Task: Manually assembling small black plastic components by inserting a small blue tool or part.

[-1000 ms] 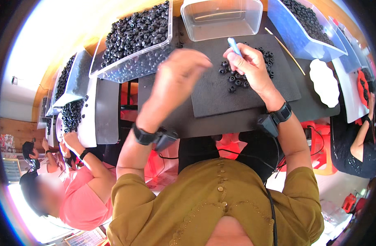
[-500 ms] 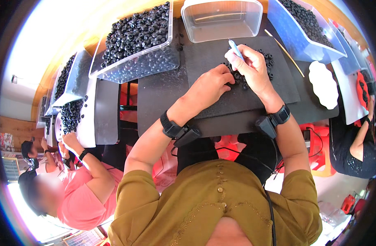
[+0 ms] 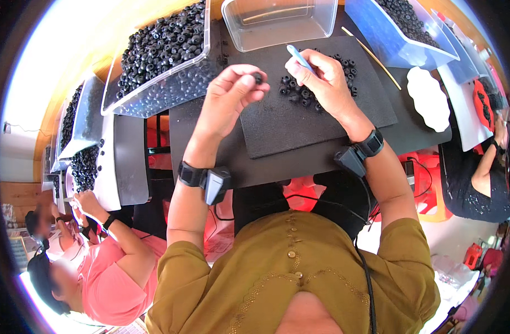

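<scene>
My left hand (image 3: 227,99) is raised over the left edge of a dark square mat (image 3: 283,131). Between its thumb and fingertips it pinches a small round black part (image 3: 258,78). My right hand (image 3: 328,83) is closed around a light blue pen-like tool (image 3: 297,55), whose upper end points up and left. Its lower end is hidden by my fingers. Under and around that hand, a loose pile of black ring-shaped parts (image 3: 304,96) lies on the mat. Several of them show a hole in the middle.
A clear bin (image 3: 171,78) heaped with black parts stands at the back left. Behind the mat is another clear bin (image 3: 255,42). A thin stick (image 3: 372,51), a white scalloped tray (image 3: 428,100) and a bluish bin (image 3: 397,47) are on the right. A co-worker in pink (image 3: 113,273) sits at left.
My left hand has lifted from the pile and moved left, now with a black part in its fingertips. My right hand still holds the blue tool near the pile. The whole view has shifted slightly.
</scene>
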